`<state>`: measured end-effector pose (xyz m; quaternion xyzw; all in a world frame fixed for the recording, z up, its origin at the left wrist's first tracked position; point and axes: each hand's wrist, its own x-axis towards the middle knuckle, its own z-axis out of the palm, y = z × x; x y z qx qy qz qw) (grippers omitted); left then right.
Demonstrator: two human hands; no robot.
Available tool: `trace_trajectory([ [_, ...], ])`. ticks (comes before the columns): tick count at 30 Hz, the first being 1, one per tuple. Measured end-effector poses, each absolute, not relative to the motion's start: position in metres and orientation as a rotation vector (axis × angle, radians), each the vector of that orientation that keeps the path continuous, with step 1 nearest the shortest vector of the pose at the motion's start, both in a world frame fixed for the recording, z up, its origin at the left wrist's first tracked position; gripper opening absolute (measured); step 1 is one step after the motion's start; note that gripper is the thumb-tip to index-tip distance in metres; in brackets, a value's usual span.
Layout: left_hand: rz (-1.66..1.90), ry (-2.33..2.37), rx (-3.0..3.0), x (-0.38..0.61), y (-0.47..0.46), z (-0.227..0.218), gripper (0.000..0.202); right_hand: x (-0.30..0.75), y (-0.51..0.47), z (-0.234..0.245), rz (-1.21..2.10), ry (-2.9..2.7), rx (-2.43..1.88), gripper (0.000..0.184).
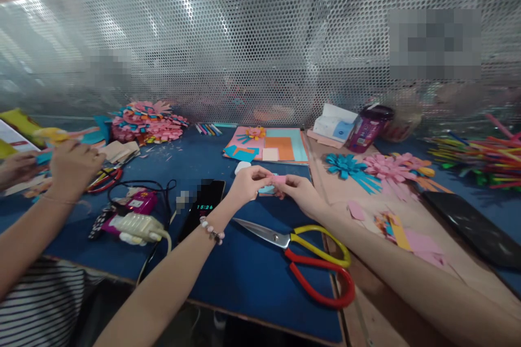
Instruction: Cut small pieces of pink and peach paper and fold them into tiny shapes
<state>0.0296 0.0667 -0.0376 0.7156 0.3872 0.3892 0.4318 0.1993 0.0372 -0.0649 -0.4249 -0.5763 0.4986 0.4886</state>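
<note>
Between my two hands, above the blue table, is a small pink piece of paper (pixel 279 179). My left hand (pixel 250 181), with a beaded bracelet on the wrist, pinches its left end. The fingers of my right hand (pixel 300 192) are closed on its right end. Under the hands lies a light blue piece (pixel 266 190), partly covered by the fingers. Large scissors (pixel 280 238) with one yellow and one red handle lie just below, blades spread slightly. Behind the hands, pink, orange and light blue paper sheets (pixel 279 146) are stacked, with a small orange paper flower (pixel 256 133) on top.
Blue and pink paper flowers (pixel 345 166) lie at right, near paper scraps (pixel 394 227) and a black phone (pixel 468 222). A lit phone (pixel 203 206) and plugged cables (pixel 138 225) are at left. Further left, a co-worker's hands (pixel 73 168) handle paper. A perforated metal panel (pixel 244 38) stands behind.
</note>
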Motion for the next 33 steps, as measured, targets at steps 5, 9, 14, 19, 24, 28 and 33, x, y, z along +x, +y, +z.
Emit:
trace_trajectory([
  [5, 0.97, 0.926, 1.76, 0.031, 0.0654, -0.0353, 0.023, 0.1992, 0.0376, -0.0646, 1.268, -1.355, -1.001, 0.025],
  [9, 0.978, 0.919, 1.745, 0.0316, 0.0647, -0.0341, 0.023, 0.1996, 0.0375, -0.0652, 1.263, -1.331, -1.007, 0.027],
  [14, 0.98, 0.903, 1.72, 0.031, 0.0651, -0.0344, 0.022, 0.2, 0.0376, -0.0659, 1.265, -1.306, -1.03, 0.029],
  [19, 0.941, 0.955, 1.693, 0.0292, 0.0646, -0.0343, 0.025, 0.2, 0.0377, -0.0651, 1.276, -1.302, -1.071, 0.032],
  [24, 0.972, 1.017, 1.702, 0.0299, 0.0624, -0.0296, 0.021, 0.2, 0.0371, -0.0654, 1.278, -1.307, -1.084, 0.034],
  [28, 0.947, 1.035, 1.704, 0.0293, 0.0628, -0.0295, 0.021, 0.1986, 0.036, -0.064, 1.259, -1.292, -1.051, 0.033],
  [33, 0.927, 1.057, 1.703, 0.0275, 0.0637, -0.0362, 0.027, 0.1967, 0.034, -0.0584, 1.265, -1.385, -1.02, 0.034],
])
